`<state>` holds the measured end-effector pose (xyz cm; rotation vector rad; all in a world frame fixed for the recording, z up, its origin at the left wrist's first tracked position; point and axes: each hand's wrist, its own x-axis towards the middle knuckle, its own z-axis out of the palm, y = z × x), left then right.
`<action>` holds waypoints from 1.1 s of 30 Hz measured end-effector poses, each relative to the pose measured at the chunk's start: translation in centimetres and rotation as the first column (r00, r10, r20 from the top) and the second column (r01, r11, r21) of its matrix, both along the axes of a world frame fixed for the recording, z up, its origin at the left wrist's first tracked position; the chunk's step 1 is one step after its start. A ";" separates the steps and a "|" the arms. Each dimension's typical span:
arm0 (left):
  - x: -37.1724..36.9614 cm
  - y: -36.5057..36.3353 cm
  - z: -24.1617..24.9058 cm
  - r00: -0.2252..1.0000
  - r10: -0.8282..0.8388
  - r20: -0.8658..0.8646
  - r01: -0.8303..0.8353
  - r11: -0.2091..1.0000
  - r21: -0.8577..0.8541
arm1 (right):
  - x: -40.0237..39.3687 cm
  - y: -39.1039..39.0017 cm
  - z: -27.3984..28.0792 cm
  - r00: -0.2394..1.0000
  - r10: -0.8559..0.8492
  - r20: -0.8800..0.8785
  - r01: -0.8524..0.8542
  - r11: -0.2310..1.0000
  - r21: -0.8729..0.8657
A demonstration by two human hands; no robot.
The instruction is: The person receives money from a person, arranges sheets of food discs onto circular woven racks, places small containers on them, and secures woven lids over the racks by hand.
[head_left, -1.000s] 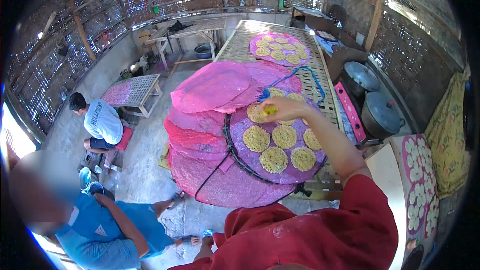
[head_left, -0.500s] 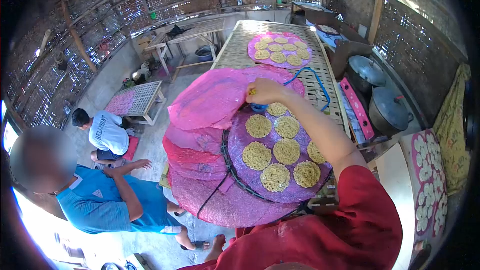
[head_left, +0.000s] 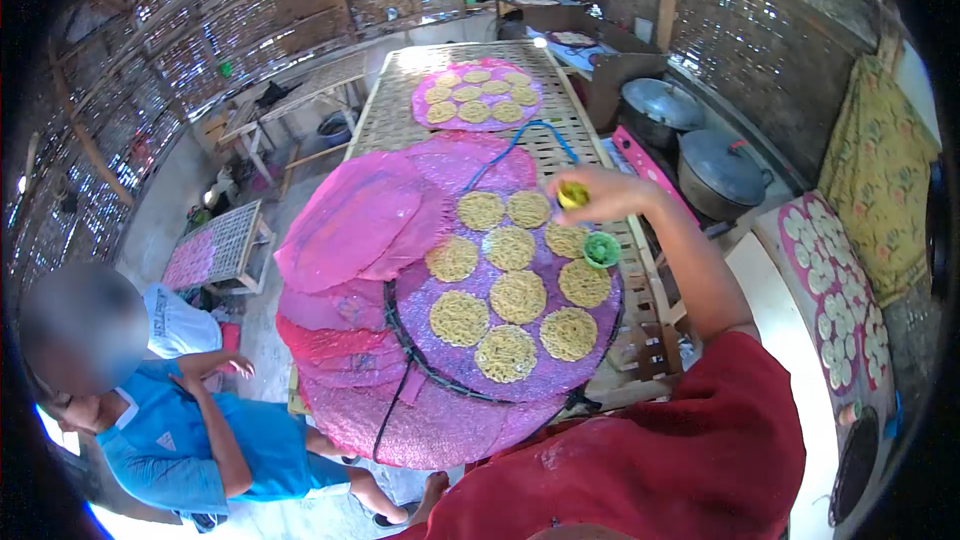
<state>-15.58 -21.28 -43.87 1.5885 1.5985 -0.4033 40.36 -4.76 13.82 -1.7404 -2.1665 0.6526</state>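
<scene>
My right hand (head_left: 608, 194) is closed around a small yellow cup (head_left: 573, 195) above the right side of a round pink mesh sheet. Just below it, a small green cup (head_left: 601, 250) sits among the noodle rounds. Several flat, round yellow noodle cakes (head_left: 518, 296) lie on the pink mesh sheet (head_left: 465, 345), which has a dark hoop along its edge. Low beside my red shirt, my left hand (head_left: 434, 487) is only partly in view, and its fingers are not clear.
Stacked pink mesh sheets (head_left: 350, 220) lie to the left. Behind, more cakes rest on a pink sheet (head_left: 432, 121) upon a woven bamboo table (head_left: 375, 105). Lidded pots (head_left: 725, 175) stand at right. A person in blue (head_left: 255, 430) stands at left; another sits behind.
My right hand has moved away from the stacked sheets to the right side of the noodle rounds. The green cup now shows there. My view has turned to the right.
</scene>
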 end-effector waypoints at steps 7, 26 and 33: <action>0.1 2.3 -0.5 0.987 -0.160 -0.030 0.161 0.986 0.032 | 3.3 -7.2 -9.8 0.944 -0.195 -0.267 0.232 0.966 0.116; -0.8 -7.2 -0.7 0.953 -0.300 -0.044 0.299 0.954 -0.037 | 6.8 -32.9 -21.6 -0.444 -0.088 -0.892 0.550 0.759 -0.348; -0.5 -7.1 -0.9 0.901 -0.406 -0.155 0.404 0.914 -0.048 | 10.1 -44.2 -29.0 -0.792 -0.049 -0.609 0.511 0.492 -0.705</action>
